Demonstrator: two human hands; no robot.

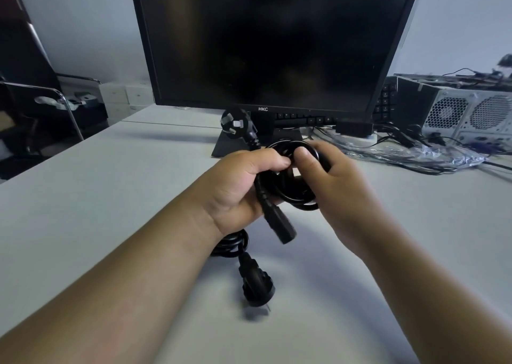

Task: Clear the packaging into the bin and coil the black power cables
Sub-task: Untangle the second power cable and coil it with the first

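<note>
- head view: the left hand (235, 189) is closed in a fist around a coiled black power cable (297, 194), held above the table (97, 197) in the middle of the scene.
- the right hand (329, 180) grips the right side of the same coil, thumb pressed on top of the loops, fingers curled behind them.
- the cable's three-pin plug (235, 122) sticks up on the far side of the left hand; its block-shaped connector (279, 225) hangs down on the near side, tilted toward the right.
- a second black cable (232, 243), partly hidden under the left wrist, lies coiled on the table near the person, with its round plug (259, 287) resting on the surface.
- a dark monitor (274, 39) stands at the far side, a keyboard (307, 118) behind its base.
- clear plastic packaging (415, 153) and loose wires lie at the far right, beside a computer case (468, 114).
- a chair (55, 97) stands at the far left.
</note>
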